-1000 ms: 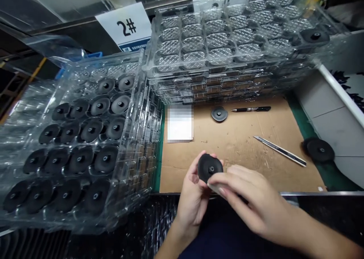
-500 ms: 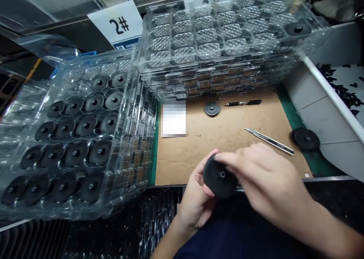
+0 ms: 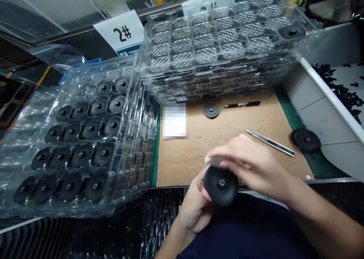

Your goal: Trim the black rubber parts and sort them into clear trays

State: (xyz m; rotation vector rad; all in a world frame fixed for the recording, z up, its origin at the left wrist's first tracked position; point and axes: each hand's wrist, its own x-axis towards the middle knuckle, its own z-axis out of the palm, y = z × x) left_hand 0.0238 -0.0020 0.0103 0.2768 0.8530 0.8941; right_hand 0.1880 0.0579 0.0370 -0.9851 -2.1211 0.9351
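Note:
My left hand (image 3: 196, 204) is closed around the left side and underside of a round black rubber disc (image 3: 217, 191) with a small metal stud at its centre. The disc's face is turned up towards me, above my lap. My right hand (image 3: 247, 166) is at the disc's upper rim with fingers curled together and slightly smeared by motion. A greyish patch shows between its fingertips; I cannot make out what it is. On the cardboard beyond lie another black disc (image 3: 211, 110), a pen (image 3: 241, 104) and a slim craft knife (image 3: 269, 142).
A stack of clear plastic trays (image 3: 119, 138) at left holds rows of similar discs. Another tray stack (image 3: 199, 69) stands behind the cardboard (image 3: 182, 164), with one disc (image 3: 292, 31) at its right end. More discs (image 3: 307, 139) lie at right beside a grey bin wall (image 3: 309, 96).
My right hand has shifted slightly up and left, its fingers now curled over the disc's top rim. The disc sits a little lower in my left hand. The view has shifted slightly.

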